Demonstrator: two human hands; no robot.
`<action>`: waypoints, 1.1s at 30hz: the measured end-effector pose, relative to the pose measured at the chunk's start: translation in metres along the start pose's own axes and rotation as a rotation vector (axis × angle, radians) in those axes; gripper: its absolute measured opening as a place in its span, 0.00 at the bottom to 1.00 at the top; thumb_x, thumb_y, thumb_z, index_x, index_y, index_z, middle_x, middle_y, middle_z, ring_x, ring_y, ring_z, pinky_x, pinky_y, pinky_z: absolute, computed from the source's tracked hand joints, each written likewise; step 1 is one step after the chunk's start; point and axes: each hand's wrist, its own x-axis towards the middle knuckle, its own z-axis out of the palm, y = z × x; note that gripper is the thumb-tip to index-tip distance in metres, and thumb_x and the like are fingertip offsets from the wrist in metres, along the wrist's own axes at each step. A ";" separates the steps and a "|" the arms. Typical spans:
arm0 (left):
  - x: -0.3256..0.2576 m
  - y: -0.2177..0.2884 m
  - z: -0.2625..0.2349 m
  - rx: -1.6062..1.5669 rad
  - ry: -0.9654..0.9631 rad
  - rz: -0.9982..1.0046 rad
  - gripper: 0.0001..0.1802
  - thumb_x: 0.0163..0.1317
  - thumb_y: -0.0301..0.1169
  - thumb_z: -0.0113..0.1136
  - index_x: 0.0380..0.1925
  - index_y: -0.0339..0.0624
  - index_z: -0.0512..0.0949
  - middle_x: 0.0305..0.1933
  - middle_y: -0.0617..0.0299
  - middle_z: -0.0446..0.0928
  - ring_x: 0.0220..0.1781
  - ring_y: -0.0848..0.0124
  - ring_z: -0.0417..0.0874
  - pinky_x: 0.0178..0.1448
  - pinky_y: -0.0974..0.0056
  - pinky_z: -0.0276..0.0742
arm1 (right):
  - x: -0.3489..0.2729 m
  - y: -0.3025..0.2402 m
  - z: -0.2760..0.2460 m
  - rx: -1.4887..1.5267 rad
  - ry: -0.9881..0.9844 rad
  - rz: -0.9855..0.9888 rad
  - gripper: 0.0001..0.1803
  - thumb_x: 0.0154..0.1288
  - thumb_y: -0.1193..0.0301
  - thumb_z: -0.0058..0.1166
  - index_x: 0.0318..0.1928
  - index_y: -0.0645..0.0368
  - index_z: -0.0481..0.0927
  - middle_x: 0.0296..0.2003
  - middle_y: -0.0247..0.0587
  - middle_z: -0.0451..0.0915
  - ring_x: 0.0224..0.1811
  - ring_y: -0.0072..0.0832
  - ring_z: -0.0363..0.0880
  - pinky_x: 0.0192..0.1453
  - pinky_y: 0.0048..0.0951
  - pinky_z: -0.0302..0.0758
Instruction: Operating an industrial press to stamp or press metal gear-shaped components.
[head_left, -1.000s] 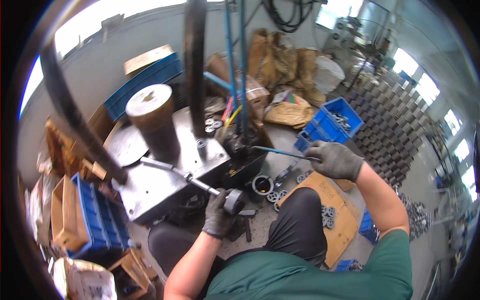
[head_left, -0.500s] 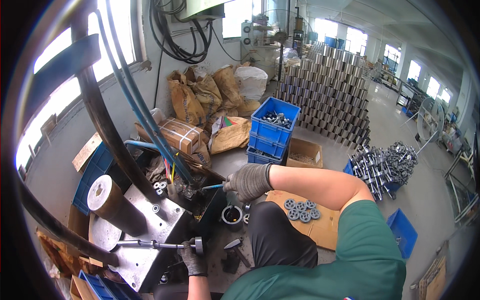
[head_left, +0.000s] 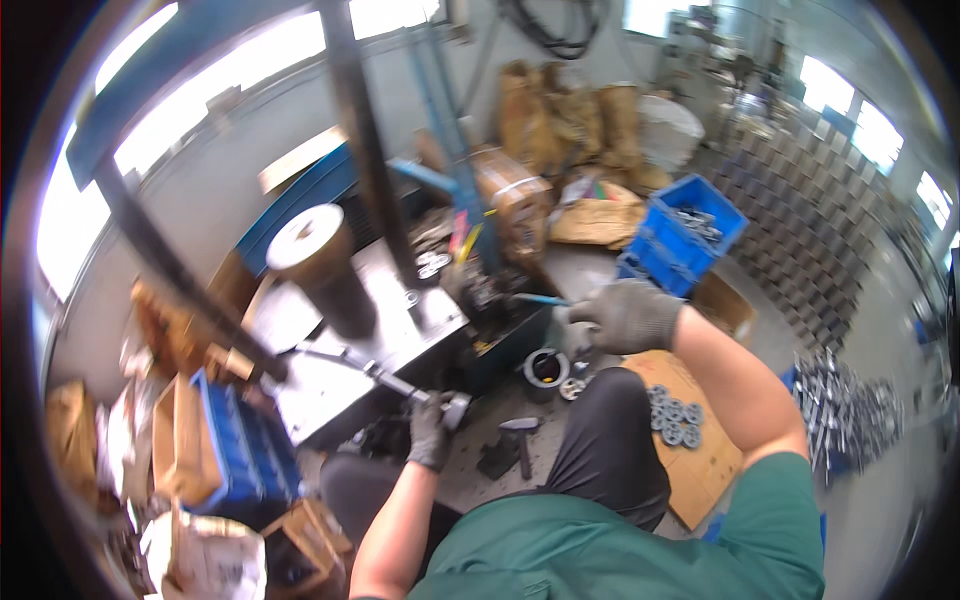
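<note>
Head's swinging back left; left hand (head_left: 430, 437) is gripping the long steel lever handle (head_left: 385, 378), looks heavy and stiff. Right hand (head_left: 628, 313) is closed around a thin blue-handled tool (head_left: 535, 299).

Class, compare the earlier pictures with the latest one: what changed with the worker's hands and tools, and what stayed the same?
Mostly the head camera swung. The left hand still grips the lever handle on the grey machine; the right hand still holds the thin blue-handled tool. Nothing was picked up or released.

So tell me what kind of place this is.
Most likely a metalworking shop. A steel press machine stands in front, a blue crate holds metal parts, and metal rings lie on cardboard on the floor.
</note>
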 end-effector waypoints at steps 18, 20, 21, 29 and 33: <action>0.026 -0.014 -0.046 0.032 0.285 -0.006 0.06 0.82 0.30 0.61 0.50 0.44 0.75 0.37 0.66 0.77 0.36 0.76 0.78 0.43 0.65 0.81 | -0.002 -0.010 0.010 0.166 0.400 0.064 0.20 0.66 0.67 0.61 0.56 0.60 0.88 0.47 0.58 0.87 0.49 0.55 0.87 0.57 0.50 0.84; 0.023 -0.013 -0.046 0.017 0.274 0.016 0.04 0.82 0.29 0.61 0.49 0.45 0.75 0.37 0.67 0.76 0.36 0.76 0.79 0.42 0.66 0.81 | -0.002 -0.012 0.009 0.200 0.400 0.061 0.21 0.66 0.66 0.61 0.57 0.60 0.87 0.48 0.58 0.87 0.50 0.55 0.88 0.57 0.50 0.84; 0.021 -0.013 -0.044 -0.009 0.257 0.029 0.04 0.81 0.29 0.61 0.49 0.45 0.75 0.37 0.66 0.76 0.36 0.76 0.80 0.42 0.65 0.81 | -0.002 -0.012 0.008 0.215 0.390 0.061 0.21 0.67 0.66 0.61 0.57 0.60 0.87 0.48 0.58 0.88 0.50 0.55 0.88 0.57 0.51 0.84; 0.013 -0.021 -0.037 0.234 0.071 0.125 0.07 0.77 0.27 0.66 0.48 0.42 0.77 0.38 0.64 0.78 0.39 0.74 0.81 0.45 0.63 0.82 | -0.004 -0.010 0.010 0.207 0.393 0.053 0.22 0.66 0.65 0.62 0.58 0.61 0.87 0.48 0.59 0.88 0.49 0.56 0.88 0.56 0.51 0.84; 0.005 -0.029 -0.031 -0.024 0.142 0.102 0.10 0.81 0.32 0.63 0.54 0.43 0.75 0.39 0.66 0.78 0.41 0.76 0.81 0.48 0.66 0.81 | -0.002 -0.008 0.013 0.221 0.404 0.033 0.21 0.65 0.66 0.62 0.56 0.62 0.87 0.46 0.58 0.87 0.47 0.56 0.87 0.55 0.50 0.83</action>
